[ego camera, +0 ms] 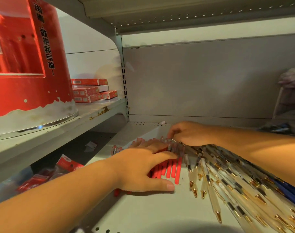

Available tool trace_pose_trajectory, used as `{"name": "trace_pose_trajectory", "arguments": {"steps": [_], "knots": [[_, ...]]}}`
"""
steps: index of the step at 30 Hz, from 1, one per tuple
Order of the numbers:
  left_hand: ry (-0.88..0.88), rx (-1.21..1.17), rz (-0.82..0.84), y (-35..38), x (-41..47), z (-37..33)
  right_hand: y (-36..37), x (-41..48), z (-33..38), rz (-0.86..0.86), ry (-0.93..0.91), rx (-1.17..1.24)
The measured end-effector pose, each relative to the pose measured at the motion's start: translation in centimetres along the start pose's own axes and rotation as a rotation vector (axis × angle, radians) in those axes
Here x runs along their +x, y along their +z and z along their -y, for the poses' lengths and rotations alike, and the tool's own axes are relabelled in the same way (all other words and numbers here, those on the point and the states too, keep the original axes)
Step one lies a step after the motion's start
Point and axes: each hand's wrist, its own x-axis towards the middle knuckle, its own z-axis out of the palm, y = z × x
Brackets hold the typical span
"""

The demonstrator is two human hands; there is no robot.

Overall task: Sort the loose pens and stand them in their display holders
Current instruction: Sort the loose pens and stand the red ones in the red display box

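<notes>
Red display holder [26, 91], contents blurred, left hand [140, 167] flat on red pens [172, 170]

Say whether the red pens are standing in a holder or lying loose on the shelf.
Lying loose: the red pens rest flat on the shelf under the left hand.

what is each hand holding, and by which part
The left hand lies flat across the red pens, gripping nothing. The right hand curls at their far ends; hold unclear.
</notes>
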Motion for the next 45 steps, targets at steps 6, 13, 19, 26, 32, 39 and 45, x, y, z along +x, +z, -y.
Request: {"name": "trace_pose_trajectory", "arguments": {"steps": [6, 13, 19, 26, 32, 39, 45], "knots": [[-0.056, 0.059, 0.064, 0.8, -4.4, 2.4, 1.8, 3.4, 3.6, 0.094, -0.093, -0.064], [-0.061, 0.129, -0.031, 1.9, -3.6, 3.3, 3.9, 6.2, 6.5, 0.159, -0.173, -0.035], [-0.069, 0.166, -0.031, 1.5, -2.6, 4.0, 3.6, 6.0, 5.6, 0.132, -0.143, 0.028], [0.03, 0.197, -0.096, 0.3, -2.8, 3.9, 1.1, 5.9, 2.5, 0.074, -0.056, 0.122], [0.217, 0.213, -0.26, 0.1, -0.8, 0.4, 0.2, 5.1, -0.9, 0.125, 0.008, 0.14], [0.233, 0.231, -0.147, 0.8, 2.8, -2.1, 0.7, 4.6, 0.3, 0.164, -0.049, 0.097], [0.194, 0.303, -0.24, 1.5, 2.7, -2.1, 0.8, 4.0, 0.3, 0.176, -0.101, 0.141]]}}
